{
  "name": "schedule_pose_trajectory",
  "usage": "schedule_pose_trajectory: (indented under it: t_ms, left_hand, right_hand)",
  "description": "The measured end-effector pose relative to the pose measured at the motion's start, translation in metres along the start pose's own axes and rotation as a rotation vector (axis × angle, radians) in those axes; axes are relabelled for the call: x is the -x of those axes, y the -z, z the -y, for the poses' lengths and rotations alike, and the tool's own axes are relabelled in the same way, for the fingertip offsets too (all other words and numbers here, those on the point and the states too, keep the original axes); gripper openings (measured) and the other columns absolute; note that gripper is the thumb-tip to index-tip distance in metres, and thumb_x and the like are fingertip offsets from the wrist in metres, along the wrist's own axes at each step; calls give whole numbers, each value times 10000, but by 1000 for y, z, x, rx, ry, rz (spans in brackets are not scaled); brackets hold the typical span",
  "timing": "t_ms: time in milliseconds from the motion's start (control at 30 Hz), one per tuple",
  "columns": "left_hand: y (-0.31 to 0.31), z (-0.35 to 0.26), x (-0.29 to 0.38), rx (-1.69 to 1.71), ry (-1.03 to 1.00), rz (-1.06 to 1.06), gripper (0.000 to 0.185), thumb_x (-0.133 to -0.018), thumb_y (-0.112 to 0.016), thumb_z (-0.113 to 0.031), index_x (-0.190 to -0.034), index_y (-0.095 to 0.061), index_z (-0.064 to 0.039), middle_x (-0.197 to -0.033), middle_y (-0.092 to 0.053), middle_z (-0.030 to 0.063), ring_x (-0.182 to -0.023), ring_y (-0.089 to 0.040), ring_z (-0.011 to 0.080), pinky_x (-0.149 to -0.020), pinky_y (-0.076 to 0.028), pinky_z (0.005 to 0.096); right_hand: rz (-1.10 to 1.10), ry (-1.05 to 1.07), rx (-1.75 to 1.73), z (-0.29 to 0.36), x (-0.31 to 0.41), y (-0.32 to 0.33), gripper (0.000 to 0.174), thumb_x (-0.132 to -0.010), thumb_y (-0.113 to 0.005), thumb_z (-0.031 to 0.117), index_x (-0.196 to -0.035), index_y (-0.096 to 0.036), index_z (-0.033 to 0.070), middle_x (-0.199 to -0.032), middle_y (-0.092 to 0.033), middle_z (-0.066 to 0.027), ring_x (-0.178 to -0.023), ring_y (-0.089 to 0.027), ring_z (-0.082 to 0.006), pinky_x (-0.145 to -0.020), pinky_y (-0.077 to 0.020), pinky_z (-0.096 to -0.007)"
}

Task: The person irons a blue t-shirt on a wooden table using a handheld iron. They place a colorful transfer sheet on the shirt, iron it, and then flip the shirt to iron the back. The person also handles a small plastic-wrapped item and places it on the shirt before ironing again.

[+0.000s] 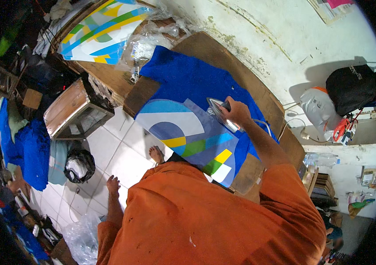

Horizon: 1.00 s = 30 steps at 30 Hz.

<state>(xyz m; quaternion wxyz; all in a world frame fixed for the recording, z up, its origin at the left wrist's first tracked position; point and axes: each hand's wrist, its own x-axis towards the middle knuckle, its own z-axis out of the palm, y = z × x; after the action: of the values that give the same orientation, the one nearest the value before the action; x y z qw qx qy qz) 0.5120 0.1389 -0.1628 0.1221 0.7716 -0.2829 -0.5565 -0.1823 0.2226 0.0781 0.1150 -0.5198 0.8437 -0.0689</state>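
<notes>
My right hand [236, 111] grips the handle of a clothes iron [217, 109]. The iron rests over a translucent film printed with coloured shapes [191, 121], which lies on a blue T-shirt [191, 74]. Part of the film hangs past the shirt's near side, towards my body. Beneath the shirt is a brown board-like work surface [204, 44]. My left hand [113, 184] hangs down at my side above the tiled floor, fingers spread and holding nothing. A pale cord [263, 124] runs from behind my right wrist.
More printed sheets [105, 31] lie at the upper left beside crumpled clear plastic [151, 41]. A wooden box with mesh [72, 111] and a black bag-lined bin [79, 165] stand on the floor. A plug [305, 135], bags and a plastic bottle [320, 159] are along the right wall.
</notes>
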Motion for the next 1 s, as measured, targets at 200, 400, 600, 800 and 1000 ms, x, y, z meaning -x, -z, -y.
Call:
schedule_pose_trajectory:
  t_ms: [200,400,600,800,1000]
  left_hand:
    - [-3,42,10,-9,51,16,529,-1004,-638,-151,-1512,-508,-73,-1223,-703,118,-950,-690,235,-727,-549,418]
    - [9,61,19,154,109,-5,520,-1022,-596,-159,-1520,-479,-64,-1295,-688,148,-996,-701,269,-777,-564,439]
    - [-5,49,50,56,-54,38,551,-985,-637,-158,-1509,-506,-48,-1193,-715,122,-959,-714,237,-700,-554,380]
    - [-35,50,91,-32,-171,31,584,-994,-622,-193,-1528,-481,-2,-1221,-693,170,-1044,-711,257,-779,-579,378]
    - [-47,115,128,-151,-111,83,554,-991,-633,-145,-1513,-498,-19,-1149,-719,164,-952,-738,237,-670,-576,367]
  right_hand:
    - [42,9,-72,-37,8,7,385,-908,-747,437,-1093,-624,124,-876,-737,-205,-802,-734,-417,-701,-570,-505]
    - [106,202,-31,-13,-1,12,379,-916,-718,442,-1099,-630,122,-860,-728,-206,-819,-724,-429,-709,-559,-523]
    - [71,181,-23,8,-13,8,398,-936,-669,445,-1104,-603,91,-912,-727,-228,-885,-713,-451,-784,-550,-574]
    - [134,276,-1,-1,2,14,381,-944,-675,414,-1105,-598,78,-916,-727,-231,-894,-711,-452,-785,-548,-570]
    - [17,302,-53,-4,4,10,377,-937,-696,402,-1111,-623,76,-904,-734,-224,-881,-718,-445,-786,-557,-543]
